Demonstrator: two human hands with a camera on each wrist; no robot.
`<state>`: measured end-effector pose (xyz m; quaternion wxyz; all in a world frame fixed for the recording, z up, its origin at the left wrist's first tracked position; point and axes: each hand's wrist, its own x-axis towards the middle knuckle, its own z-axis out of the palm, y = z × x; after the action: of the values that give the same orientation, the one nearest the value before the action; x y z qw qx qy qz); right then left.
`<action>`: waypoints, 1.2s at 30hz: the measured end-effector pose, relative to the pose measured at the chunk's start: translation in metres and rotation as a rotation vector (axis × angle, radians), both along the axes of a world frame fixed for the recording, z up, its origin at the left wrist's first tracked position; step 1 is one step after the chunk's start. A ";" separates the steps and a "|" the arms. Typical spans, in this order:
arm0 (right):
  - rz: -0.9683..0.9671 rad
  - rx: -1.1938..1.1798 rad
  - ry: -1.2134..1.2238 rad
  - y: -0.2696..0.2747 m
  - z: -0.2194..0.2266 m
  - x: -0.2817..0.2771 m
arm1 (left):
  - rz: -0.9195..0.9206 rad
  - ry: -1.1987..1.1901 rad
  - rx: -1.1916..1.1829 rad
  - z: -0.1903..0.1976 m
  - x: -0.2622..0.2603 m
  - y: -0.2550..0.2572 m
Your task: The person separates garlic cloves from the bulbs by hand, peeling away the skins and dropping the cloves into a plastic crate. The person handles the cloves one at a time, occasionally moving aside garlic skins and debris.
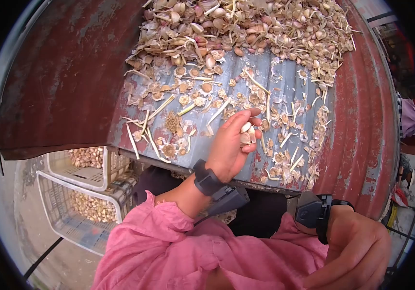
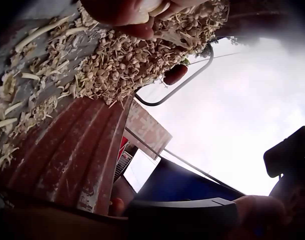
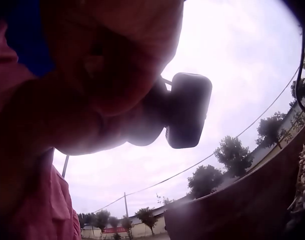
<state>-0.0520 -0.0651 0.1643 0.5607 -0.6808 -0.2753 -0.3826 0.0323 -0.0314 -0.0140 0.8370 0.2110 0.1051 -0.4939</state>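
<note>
Several peeled garlic cloves [image 1: 247, 134] lie in my left hand [image 1: 229, 140], whose fingers curl round them above the near part of the corrugated metal sheet [image 1: 202, 145]. In the left wrist view, pale cloves [image 2: 142, 12] show between the fingers at the top edge. My right hand [image 1: 357, 249] is raised at the lower right of the head view, off the sheet and near the body. Its fingers bend inward, and their tips are hidden, so I cannot tell whether it holds anything. The right wrist view shows that hand [image 3: 117, 55] dark against the sky.
A big heap of loose garlic cloves [image 1: 246, 29] covers the far part of the sheet. Dry skins, root discs and cut stems [image 1: 217, 111] litter its middle. Two plastic crates [image 1: 53, 212] holding garlic cloves stand on the ground at the left. Red metal panels [image 1: 62, 72] flank the sheet.
</note>
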 end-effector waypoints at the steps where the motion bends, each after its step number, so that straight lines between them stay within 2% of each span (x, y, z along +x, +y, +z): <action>1: 0.006 0.001 -0.012 0.002 -0.005 0.005 | -0.006 0.012 0.004 0.000 0.001 -0.001; 3: -0.010 0.057 -0.150 0.005 -0.011 0.011 | -0.014 0.033 0.023 -0.001 -0.001 0.000; 4: -0.011 0.063 -0.148 0.003 -0.011 0.012 | -0.008 0.019 0.013 -0.001 -0.001 0.000; 6: 0.152 0.037 -0.064 -0.005 -0.007 0.011 | -0.013 0.009 0.003 -0.001 -0.001 -0.001; 7: 0.152 0.043 -0.063 -0.006 -0.005 0.009 | -0.013 -0.009 -0.002 0.000 0.000 0.000; 12: 0.040 -0.181 0.200 -0.012 0.011 -0.001 | -0.040 -0.023 0.022 0.001 -0.002 -0.001; 14: 0.103 -0.417 0.177 -0.044 -0.001 0.013 | -0.042 0.014 0.010 0.009 -0.001 -0.002; 15: -0.171 -0.539 0.391 -0.040 -0.002 0.017 | -0.039 0.056 0.008 0.013 0.000 0.000; 16: -0.500 -0.616 0.455 -0.032 -0.026 0.021 | -0.034 0.056 -0.001 0.016 0.001 0.000; 17: -0.412 -0.631 0.676 -0.040 -0.038 0.031 | 0.004 0.135 -0.007 0.019 0.002 -0.001; 18: -0.380 -0.562 0.844 -0.045 -0.053 0.037 | 0.039 0.218 -0.011 0.020 0.003 -0.002; 20: -0.353 -0.295 0.965 -0.069 -0.087 0.054 | 0.077 0.214 -0.073 0.004 0.006 0.000; 21: -0.496 -0.254 0.940 -0.092 -0.108 0.066 | 0.113 0.211 -0.120 -0.006 0.005 0.001; 22: -0.551 -0.122 1.027 -0.113 -0.121 0.081 | 0.133 0.191 -0.142 -0.012 0.005 0.002; 24: -0.683 -0.248 1.109 -0.151 -0.159 0.112 | 0.145 0.201 -0.091 -0.011 0.006 0.001; 25: -0.682 -0.252 1.106 -0.161 -0.178 0.121 | 0.157 0.207 -0.032 -0.010 0.006 0.001; 26: -0.622 -0.408 1.147 -0.169 -0.194 0.130 | 0.159 0.203 -0.038 -0.006 0.007 0.000; 27: -0.562 -0.562 1.187 -0.168 -0.196 0.135 | 0.152 0.184 0.045 -0.002 0.007 -0.001; 28: -0.559 -0.568 1.182 -0.167 -0.196 0.136 | 0.152 0.167 0.127 0.000 0.009 -0.001; 30: -0.466 -0.585 1.189 -0.159 -0.195 0.124 | 0.139 0.151 0.138 -0.002 0.008 0.000; 32: -0.531 -0.542 1.190 -0.147 -0.179 0.106 | 0.117 0.127 0.144 -0.005 0.006 0.000; 34: -0.595 -0.507 1.182 -0.134 -0.158 0.087 | 0.011 0.114 0.158 -0.007 0.002 0.001; 36: -0.378 -0.093 1.212 -0.119 -0.136 0.070 | 0.013 0.139 0.131 -0.002 0.001 0.002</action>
<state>0.0180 -0.1843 0.0287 0.5097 -0.8368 0.1996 -0.0093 0.0335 -0.0298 -0.0162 0.8151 0.2297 0.1964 -0.4941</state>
